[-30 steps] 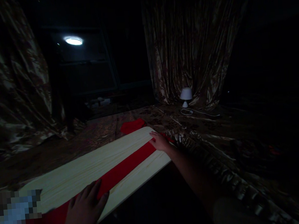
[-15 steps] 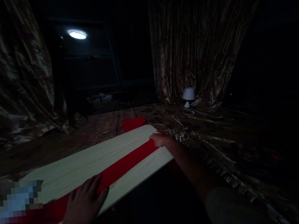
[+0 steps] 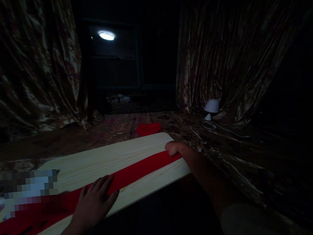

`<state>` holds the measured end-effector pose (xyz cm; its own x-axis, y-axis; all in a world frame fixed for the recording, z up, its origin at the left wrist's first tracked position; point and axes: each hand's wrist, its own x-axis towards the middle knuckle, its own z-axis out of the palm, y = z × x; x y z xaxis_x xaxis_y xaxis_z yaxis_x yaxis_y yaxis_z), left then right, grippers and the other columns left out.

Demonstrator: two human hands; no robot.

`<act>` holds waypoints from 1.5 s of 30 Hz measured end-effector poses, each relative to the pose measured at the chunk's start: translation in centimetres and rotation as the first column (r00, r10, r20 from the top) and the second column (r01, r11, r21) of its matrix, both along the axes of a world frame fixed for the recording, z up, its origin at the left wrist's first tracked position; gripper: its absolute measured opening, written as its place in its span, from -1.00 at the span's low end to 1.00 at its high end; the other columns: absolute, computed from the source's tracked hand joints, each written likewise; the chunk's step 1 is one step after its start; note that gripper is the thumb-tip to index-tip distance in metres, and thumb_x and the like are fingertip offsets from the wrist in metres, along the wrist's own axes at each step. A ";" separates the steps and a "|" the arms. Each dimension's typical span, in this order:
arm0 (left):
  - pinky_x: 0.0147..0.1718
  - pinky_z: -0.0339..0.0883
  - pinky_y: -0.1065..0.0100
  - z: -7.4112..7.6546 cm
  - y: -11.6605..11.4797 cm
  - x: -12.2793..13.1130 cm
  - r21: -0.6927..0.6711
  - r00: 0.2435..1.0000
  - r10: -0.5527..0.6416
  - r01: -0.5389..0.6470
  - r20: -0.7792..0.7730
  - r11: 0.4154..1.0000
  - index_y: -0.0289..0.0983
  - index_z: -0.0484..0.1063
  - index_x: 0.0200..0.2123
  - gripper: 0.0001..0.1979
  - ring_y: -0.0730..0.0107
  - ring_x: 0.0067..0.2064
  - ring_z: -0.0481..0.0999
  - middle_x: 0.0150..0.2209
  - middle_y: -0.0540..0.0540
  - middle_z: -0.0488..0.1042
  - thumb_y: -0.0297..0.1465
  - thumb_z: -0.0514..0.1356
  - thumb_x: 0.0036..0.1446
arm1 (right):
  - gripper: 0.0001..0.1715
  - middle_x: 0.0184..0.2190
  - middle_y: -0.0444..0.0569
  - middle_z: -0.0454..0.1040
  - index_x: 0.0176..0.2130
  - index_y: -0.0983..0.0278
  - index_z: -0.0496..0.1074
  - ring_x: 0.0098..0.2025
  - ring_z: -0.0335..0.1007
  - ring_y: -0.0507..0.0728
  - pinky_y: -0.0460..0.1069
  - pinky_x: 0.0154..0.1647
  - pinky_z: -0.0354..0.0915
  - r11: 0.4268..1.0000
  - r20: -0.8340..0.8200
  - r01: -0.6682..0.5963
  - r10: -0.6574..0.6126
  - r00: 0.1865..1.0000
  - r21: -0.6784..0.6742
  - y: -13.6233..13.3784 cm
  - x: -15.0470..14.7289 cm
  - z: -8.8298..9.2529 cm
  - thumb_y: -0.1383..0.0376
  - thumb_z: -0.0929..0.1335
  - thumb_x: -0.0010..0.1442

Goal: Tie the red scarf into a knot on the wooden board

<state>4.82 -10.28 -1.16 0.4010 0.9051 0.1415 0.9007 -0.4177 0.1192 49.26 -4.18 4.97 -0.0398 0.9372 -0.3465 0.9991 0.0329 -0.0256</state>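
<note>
A long strip of red cloth (image 3: 139, 171) runs across a pale wood-grain tabletop (image 3: 102, 157). My left hand (image 3: 94, 201) lies flat on the strip near its middle, fingers stretched out, palm down. At the board's right end, my right hand (image 3: 174, 149) has its fingers closed on the strip; the fingertips are partly hidden. Dark marks show on the cloth's left part. Past the board's far edge lies a second piece of red cloth (image 3: 148, 128).
A blurred-out pale blue patch (image 3: 39, 184) covers something on the board's left. A small white lamp (image 3: 211, 106) with a loose cord stands on the patterned floor covering beyond. Long patterned curtains (image 3: 222, 53) flank a dark window (image 3: 116, 69) reflecting a round light.
The view has turned left, so the room appears shifted right. My left hand stays flat on the red cloth and my right hand still grips its right end.
</note>
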 end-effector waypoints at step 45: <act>0.32 0.17 -0.06 -0.2 -2.0 -1.7 0.223 0.895 -0.080 -0.022 0.439 0.975 -0.26 0.38 0.30 -0.44 0.00 0.32 0.34 0.30 -0.34 0.38 -0.21 0.17 0.28 | -0.22 0.49 0.01 0.11 0.47 0.09 0.14 0.50 0.02 0.29 0.36 0.47 -0.05 0.879 -0.035 0.050 -0.038 0.999 0.474 -3.9 -3.8 -8.5 -0.10 0.08 0.42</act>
<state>3.10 -12.25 -1.36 0.2763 0.8204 0.5006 0.7619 -0.5045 0.4062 45.44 -8.13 -3.57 0.0025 0.9901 0.1403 0.9991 0.0035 -0.0419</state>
